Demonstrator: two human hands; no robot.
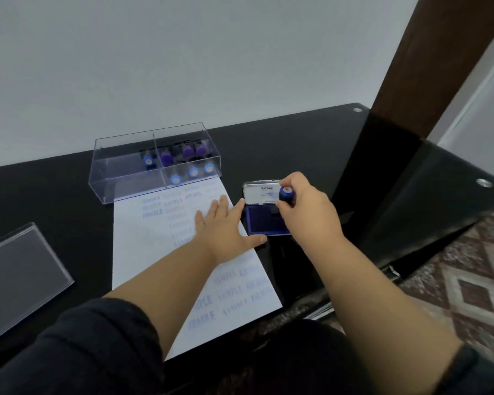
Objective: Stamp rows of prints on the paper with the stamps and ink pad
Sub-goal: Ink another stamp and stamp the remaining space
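A white paper with faint blue rows of word prints lies on the black table. My left hand rests flat on it, fingers spread, thumb near the ink pad. The ink pad sits open just right of the paper, its blue pad facing up and its silver lid tilted back. My right hand grips a blue-handled stamp, holding it upright over the pad's far right corner. Whether its base touches the ink I cannot tell.
A clear plastic box with two compartments stands on the paper's far edge, holding several blue and purple stamps. Its clear lid lies at the left. The table edge runs along the right, above a patterned rug. A wall stands behind.
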